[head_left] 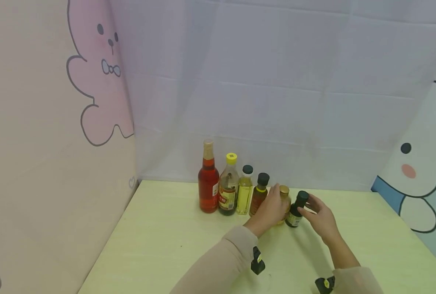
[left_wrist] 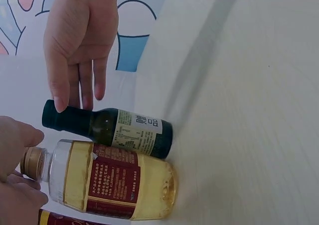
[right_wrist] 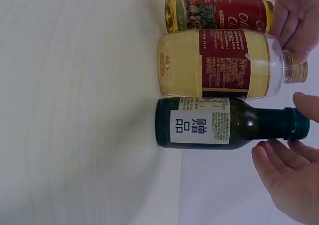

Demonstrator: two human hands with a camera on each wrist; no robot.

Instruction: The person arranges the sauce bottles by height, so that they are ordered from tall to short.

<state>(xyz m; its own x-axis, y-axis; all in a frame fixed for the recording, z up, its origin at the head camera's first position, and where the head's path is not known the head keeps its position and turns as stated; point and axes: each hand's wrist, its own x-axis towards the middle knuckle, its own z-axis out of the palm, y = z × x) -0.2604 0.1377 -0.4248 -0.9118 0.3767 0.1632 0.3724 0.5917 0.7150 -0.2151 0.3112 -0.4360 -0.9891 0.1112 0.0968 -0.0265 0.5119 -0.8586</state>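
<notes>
My left hand (head_left: pixel 268 210) has its fingers on both sides of the gold cap of a clear oil bottle (left_wrist: pixel 112 180), which stands upright with yellow oil inside and a dark red label. Just right of it stands a small dark green bottle (right_wrist: pixel 209 123) with a pale label printed in large Chinese characters. The thumb and fingers of my right hand (head_left: pixel 322 220) hold it by the neck and dark cap. These two bottles stand close together on the table. Left of my left hand is an olive oil bottle (head_left: pixel 258 198) with a dark cap, partly hidden by that hand.
Further left along the row stand a slim bottle of yellow oil (head_left: pixel 244 194), a yellow-capped bottle (head_left: pixel 228 192) and a tall red bottle (head_left: pixel 208 185). The pale table (head_left: pixel 159 245) meets a white curtain (head_left: pixel 262 102) behind the bottles. Cartoon-printed side walls flank it.
</notes>
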